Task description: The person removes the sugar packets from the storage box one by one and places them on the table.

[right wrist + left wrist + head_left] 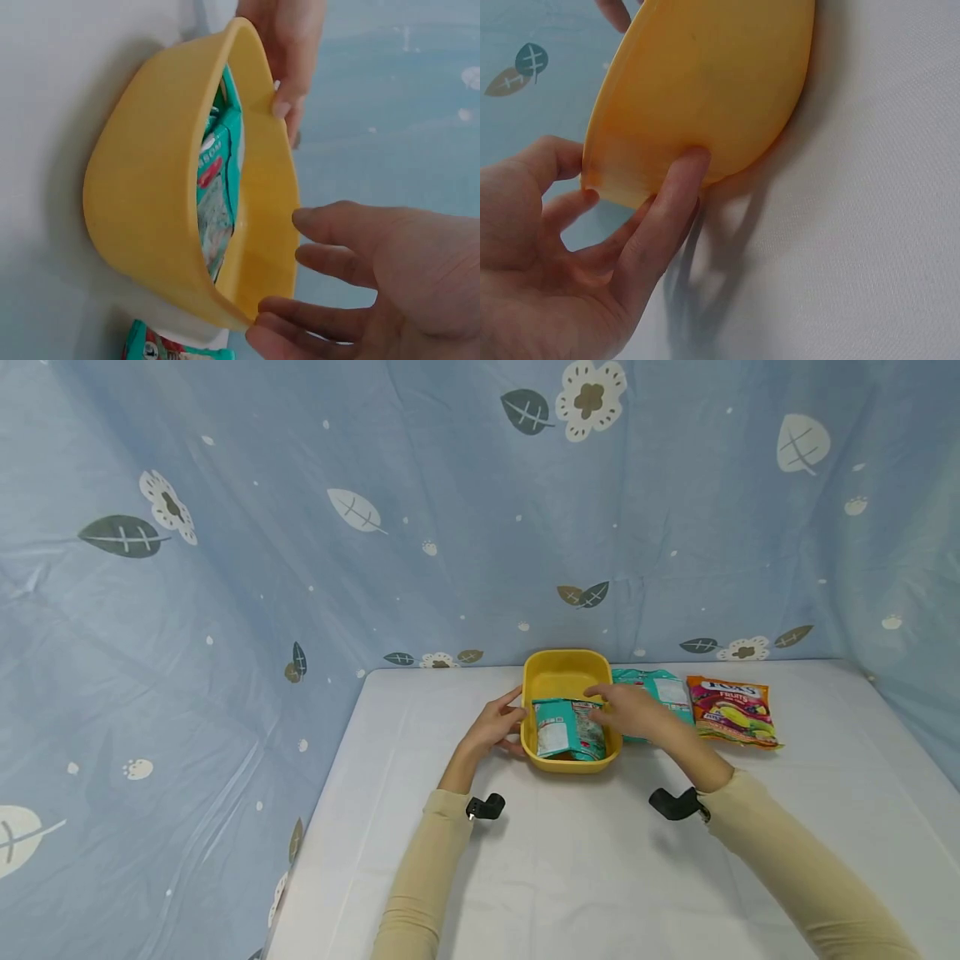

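Observation:
A yellow plastic tub (562,670) stands on the white table. Inside its near half lies a teal packet (555,737), which the right wrist view shows leaning by the wall. My left hand (495,725) holds the tub's left side; in the left wrist view its fingers (664,217) lie against the outer wall and at the rim. Over the right rim hovers my right hand (633,710), its fingers spread apart with nothing between them. Another teal packet (667,689) lies just right of the tub, partly hidden by this hand.
An orange and purple Fox's Fruits candy bag (733,712) lies on the table to the right of the second teal packet. Behind the table (570,860) hangs a blue patterned cloth (465,568), close to the tub's far end. Each wrist carries a black camera mount (675,804).

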